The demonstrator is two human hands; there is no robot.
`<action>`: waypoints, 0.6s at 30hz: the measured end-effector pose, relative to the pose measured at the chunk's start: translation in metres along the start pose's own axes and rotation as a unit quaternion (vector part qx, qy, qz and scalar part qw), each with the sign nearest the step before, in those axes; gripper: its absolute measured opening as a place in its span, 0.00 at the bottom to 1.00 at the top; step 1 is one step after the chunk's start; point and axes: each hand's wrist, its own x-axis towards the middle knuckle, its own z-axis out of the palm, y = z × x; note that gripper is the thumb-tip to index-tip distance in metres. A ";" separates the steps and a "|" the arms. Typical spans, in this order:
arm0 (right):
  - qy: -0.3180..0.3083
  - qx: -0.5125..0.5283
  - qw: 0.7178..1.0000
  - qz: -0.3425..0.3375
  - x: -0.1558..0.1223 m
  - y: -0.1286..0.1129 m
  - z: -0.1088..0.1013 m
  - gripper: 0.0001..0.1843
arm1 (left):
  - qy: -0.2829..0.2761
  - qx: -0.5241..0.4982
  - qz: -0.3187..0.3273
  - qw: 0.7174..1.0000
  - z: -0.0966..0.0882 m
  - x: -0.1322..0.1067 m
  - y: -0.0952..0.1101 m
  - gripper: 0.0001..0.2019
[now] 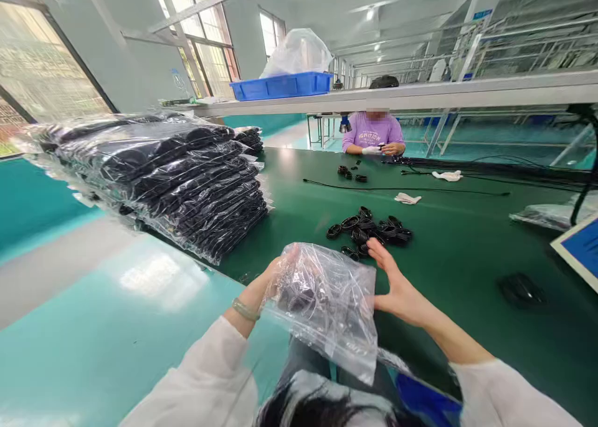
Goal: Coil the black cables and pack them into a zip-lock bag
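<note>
With our left grip (276,272) closed on the clear plastic bag (339,308) above our lap (299,359) and our right grip (398,295) open beside it, we should support both sides to steady the dark contents (299,295).

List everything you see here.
Table: one, green, centre
Clear bag: one, transparent, front centre
Cable coils: many, black, table middle
Long cable: one, black, beyond coils
Crumpled cloths: two, white, far table
Wrapped bundles: one stack, black, left
Shelf: one, pale, above table
Tray: one, blue, on shelf
Panel: one, blue, right edge
Windows: several, bright, upper left
Co-worker: one, purple top, across table
Left fingers: one set, bare, on bag
Right fingers: one set, bare, beside bag
</note>
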 end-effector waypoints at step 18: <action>0.084 0.153 0.952 0.252 0.032 0.042 0.014 0.14 | -0.008 0.045 0.074 0.996 0.000 0.050 -0.027 0.22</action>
